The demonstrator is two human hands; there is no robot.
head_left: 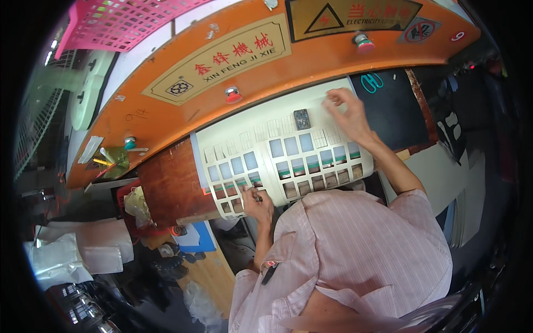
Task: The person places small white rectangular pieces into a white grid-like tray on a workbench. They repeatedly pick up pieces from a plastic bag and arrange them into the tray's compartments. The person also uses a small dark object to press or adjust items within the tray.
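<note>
The fingers (248, 195) of the left hand (259, 207) are curled together low on the left half of a cream sheet (236, 129), over its rectangular windows; whether something small is pinched between them I cannot tell. The fingers (336, 95) of the right hand (350, 115) are loosely bent and slightly blurred at the upper right of the sheet, near its edge, and I cannot tell whether they grip anything. The sheet itself lies in front of the person's chest, its windows in rows on two halves: pale blue ones above, ones with a green band in the middle, brownish ones below. On the sheet, to the left of the right hand, sits a small dark block (301, 119) with a speckled top. Beyond the right hand is a black mat (397, 108), with teal-handled scissors (372, 82) at its far left corner. On the opposite side, a reddish-brown board (166, 186) extends from the sheet's left edge. Behind everything runs an orange machine panel (311, 61), bearing a red button (233, 95) in the middle and a green button (130, 143) toward the left. Farthest out, a pink basket (119, 25) stands at the upper left.
</note>
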